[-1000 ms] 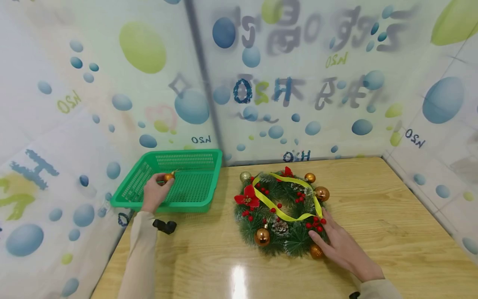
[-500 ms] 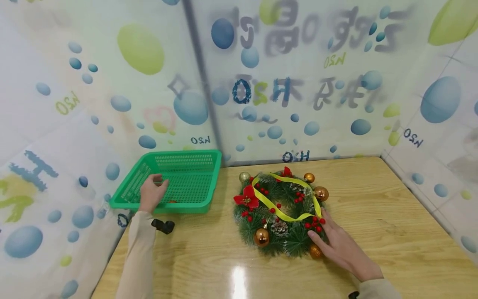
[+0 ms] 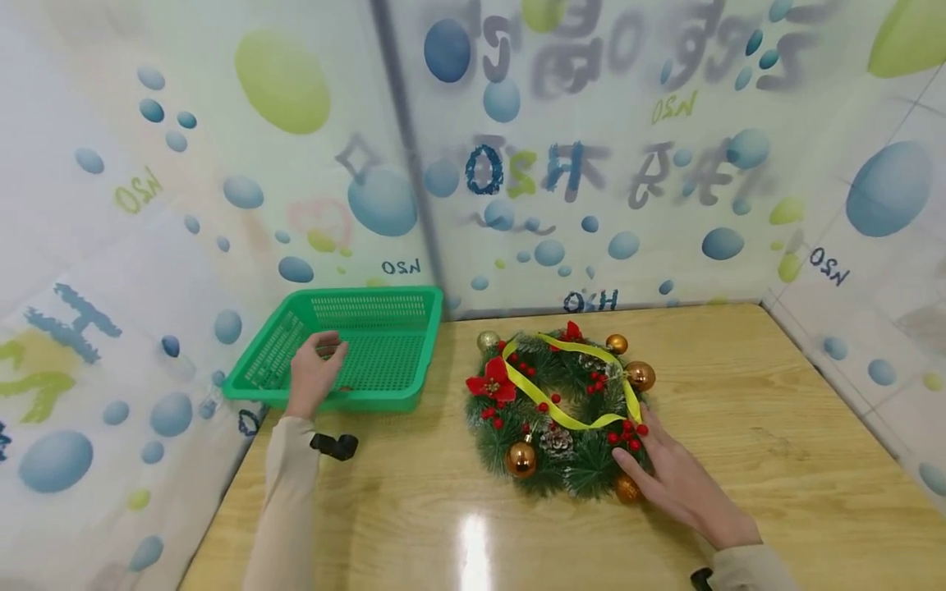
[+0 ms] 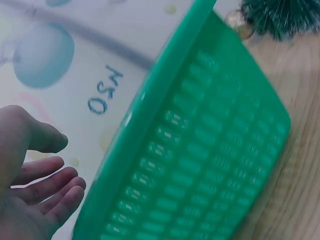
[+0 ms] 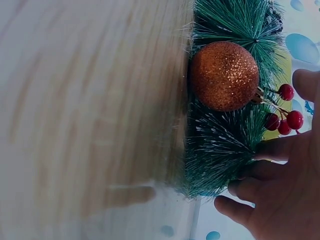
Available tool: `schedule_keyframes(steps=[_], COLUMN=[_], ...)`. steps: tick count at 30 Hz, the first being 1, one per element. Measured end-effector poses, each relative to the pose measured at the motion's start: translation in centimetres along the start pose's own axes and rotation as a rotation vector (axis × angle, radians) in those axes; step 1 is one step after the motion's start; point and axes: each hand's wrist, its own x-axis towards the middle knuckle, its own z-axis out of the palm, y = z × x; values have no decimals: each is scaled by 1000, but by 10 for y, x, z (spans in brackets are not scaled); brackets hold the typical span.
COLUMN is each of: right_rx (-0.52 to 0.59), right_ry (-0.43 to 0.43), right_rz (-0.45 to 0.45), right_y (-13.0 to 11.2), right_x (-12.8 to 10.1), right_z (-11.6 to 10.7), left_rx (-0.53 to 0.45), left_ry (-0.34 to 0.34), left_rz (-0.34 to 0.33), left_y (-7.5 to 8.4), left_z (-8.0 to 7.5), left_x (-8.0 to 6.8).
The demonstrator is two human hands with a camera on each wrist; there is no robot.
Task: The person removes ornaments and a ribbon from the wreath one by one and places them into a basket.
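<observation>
- Head view: the left hand (image 3: 316,373) hovers over the green basket (image 3: 414,316), fingers loose, grasping nothing; a small orange thing lies in the basket by its near wall, too small to name; the right hand (image 3: 683,488) lies flat on the wreath (image 3: 565,410), steadying it; several gold baubles (image 3: 521,460) are still on it, so most of the stripping looks left.
- Left wrist view: fingers (image 4: 47,187) relaxed and empty beside the basket (image 4: 210,150).
- Right wrist view: fingertips (image 5: 265,150) press the needles near a glittery bauble (image 5: 224,75), not grasping it.
</observation>
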Motion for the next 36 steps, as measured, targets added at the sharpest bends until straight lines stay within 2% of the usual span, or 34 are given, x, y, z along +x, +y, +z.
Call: schedule_keyframes(steps=[14,22,31,36], right_rx=[10,1,3,6], right_ry=[-8,-6,-18,-34], right_rz=[2,-3,-3,8], right_y=[1,1,1,0], right_x=[0,0,1,1], right_z=[1,2,1,0], left_rx=[-79,-108,-151,-168], left_ry=[6,44,22,-1], left_rz=[94,178,225,259], left_y=[33,42,56,56], left_z=[31,48,61,78], left_x=[-29,-47,-74,-87])
